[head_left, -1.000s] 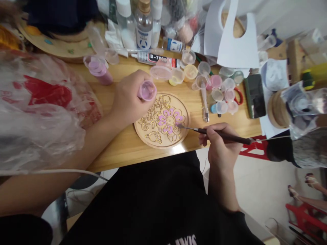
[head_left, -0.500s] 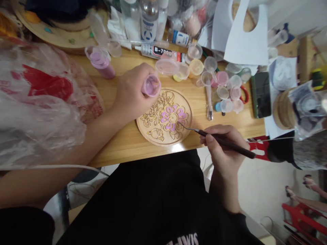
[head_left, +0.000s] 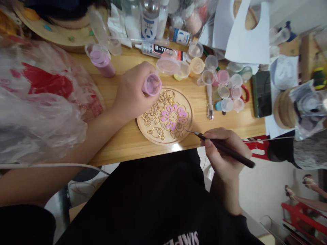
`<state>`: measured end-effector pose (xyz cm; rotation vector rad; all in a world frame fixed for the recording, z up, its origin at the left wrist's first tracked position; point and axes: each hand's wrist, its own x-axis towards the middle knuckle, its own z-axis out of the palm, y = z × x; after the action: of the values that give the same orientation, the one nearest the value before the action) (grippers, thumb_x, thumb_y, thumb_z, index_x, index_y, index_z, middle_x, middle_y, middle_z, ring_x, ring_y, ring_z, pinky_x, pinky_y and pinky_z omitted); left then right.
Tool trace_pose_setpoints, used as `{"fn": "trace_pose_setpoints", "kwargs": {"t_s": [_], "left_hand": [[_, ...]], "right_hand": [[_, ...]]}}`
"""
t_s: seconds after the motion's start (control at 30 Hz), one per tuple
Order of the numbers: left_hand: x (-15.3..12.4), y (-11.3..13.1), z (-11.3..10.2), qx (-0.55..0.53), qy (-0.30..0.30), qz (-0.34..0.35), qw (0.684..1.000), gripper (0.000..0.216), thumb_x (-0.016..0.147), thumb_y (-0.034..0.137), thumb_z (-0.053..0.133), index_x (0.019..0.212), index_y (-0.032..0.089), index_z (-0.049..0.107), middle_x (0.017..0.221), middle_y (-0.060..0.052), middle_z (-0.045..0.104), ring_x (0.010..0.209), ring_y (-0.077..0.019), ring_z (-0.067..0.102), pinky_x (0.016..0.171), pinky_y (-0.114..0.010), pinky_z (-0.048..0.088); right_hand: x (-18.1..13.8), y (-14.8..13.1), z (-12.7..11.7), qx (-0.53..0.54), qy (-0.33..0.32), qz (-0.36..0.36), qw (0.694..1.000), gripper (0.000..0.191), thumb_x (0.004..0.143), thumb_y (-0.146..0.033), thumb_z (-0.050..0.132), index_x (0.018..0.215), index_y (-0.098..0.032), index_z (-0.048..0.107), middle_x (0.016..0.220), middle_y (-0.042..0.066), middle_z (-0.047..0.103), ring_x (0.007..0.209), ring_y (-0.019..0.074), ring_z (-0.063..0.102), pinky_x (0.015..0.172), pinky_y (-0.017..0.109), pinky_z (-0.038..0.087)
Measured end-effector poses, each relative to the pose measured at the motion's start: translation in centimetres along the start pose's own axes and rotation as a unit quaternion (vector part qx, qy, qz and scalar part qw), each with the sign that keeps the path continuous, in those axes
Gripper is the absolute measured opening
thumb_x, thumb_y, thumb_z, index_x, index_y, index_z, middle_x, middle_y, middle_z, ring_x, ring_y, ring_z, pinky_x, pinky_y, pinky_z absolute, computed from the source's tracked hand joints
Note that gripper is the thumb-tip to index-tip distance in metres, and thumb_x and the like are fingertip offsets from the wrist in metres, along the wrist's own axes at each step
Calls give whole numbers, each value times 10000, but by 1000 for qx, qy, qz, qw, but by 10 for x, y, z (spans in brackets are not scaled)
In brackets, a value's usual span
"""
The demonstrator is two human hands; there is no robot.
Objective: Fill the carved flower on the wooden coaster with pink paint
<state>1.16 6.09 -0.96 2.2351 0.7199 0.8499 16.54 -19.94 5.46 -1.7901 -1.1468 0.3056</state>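
Observation:
My left hand (head_left: 133,92) is wrapped round a small plastic cup (head_left: 152,84) of purple paint, tilted so its mouth faces me, over the far left edge of a round wooden plaque (head_left: 165,139). Gold raised outlines cover the plaque, and the petals of its flower (head_left: 174,116) are partly filled with purple. Between the fingers of my right hand (head_left: 223,151) is a dark-handled tool (head_left: 230,152) with a thin bent metal tip. That tip is at the plaque's lower right, beside the flower; whether it touches the surface I cannot tell.
Several small lidded paint cups (head_left: 227,91) stand to the right, near a phone (head_left: 262,93) and a clear-handled pen (head_left: 209,102). A glue tube (head_left: 158,50) and bottles (head_left: 149,23) line the back. A plastic bag (head_left: 38,112) covers the left, and a purple paint bottle (head_left: 103,64) stands beside it.
My right hand has drawn the tool's tip away from the flower's centre, towards the plaque's lower right edge. The left hand keeps the cup in nearly the same place.

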Motion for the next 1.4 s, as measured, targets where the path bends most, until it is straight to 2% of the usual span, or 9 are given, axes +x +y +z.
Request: {"fn": "trace_pose_setpoints", "kwargs": {"t_s": [0.17,0.3,0.47,0.67,0.83,1.0,1.2,1.3,1.4], "left_hand": [[0,1,0,4,15,16,1000,153,920,265,742,923,325,601,993,-2,815,937,-263,792,860,-439,656],[-2,0,1,-8,21,17,1000,164,907,309,773,922,324,611,978,-3,816,928,-272,791,828,-433,654],[-2,-3,2,-1,23,32,999,144,930,235,747,947,301,621,990,3,809,933,-246,797,843,-406,638],[-2,-9,5,-4,43,92,995,186,877,199,765,960,275,616,936,6,787,874,-229,782,770,-372,616],[-4,-8,4,-6,37,75,996,170,941,200,752,968,286,608,954,4,785,884,-218,773,800,-375,622],[-4,-9,5,-2,46,87,995,173,883,195,757,958,282,628,921,8,787,842,-201,750,758,-346,613],[-2,-7,2,-22,29,27,999,199,849,196,748,897,290,579,891,5,761,829,-220,740,753,-352,593],[-1,-6,1,-33,35,29,998,220,838,208,755,890,288,556,859,3,732,793,-229,729,742,-362,577],[0,-6,1,-34,46,45,997,188,830,235,741,878,279,565,822,0,718,740,-225,710,707,-357,560]], "right_hand": [[2,-1,1,-13,-2,3,1000,62,915,-208,781,901,-266,800,817,16,830,676,198,768,598,321,608],[3,-1,1,-10,-4,8,1000,49,920,-223,791,906,-266,809,833,23,842,682,201,778,615,327,629],[8,-5,3,-3,-3,-18,1000,105,877,-158,775,880,-262,784,800,5,835,637,172,759,580,286,604],[10,-5,5,-8,-4,-22,1000,95,877,-173,765,872,-265,788,791,5,830,633,176,751,581,297,602],[9,-3,6,-6,2,-31,999,128,869,-138,755,873,-262,788,791,2,826,655,173,757,601,292,599],[9,-5,6,-7,4,-27,1000,140,858,-126,731,867,-257,781,769,-6,812,640,169,745,587,281,584],[12,-7,4,13,13,-29,999,168,821,-98,728,835,-261,767,744,-25,803,609,145,738,586,250,577],[13,-8,3,49,36,5,998,124,822,-133,751,816,-254,774,723,-18,800,572,144,722,544,249,564],[17,-8,3,117,90,90,985,48,819,-214,782,789,-247,765,657,-24,759,503,134,660,471,244,509]]}}
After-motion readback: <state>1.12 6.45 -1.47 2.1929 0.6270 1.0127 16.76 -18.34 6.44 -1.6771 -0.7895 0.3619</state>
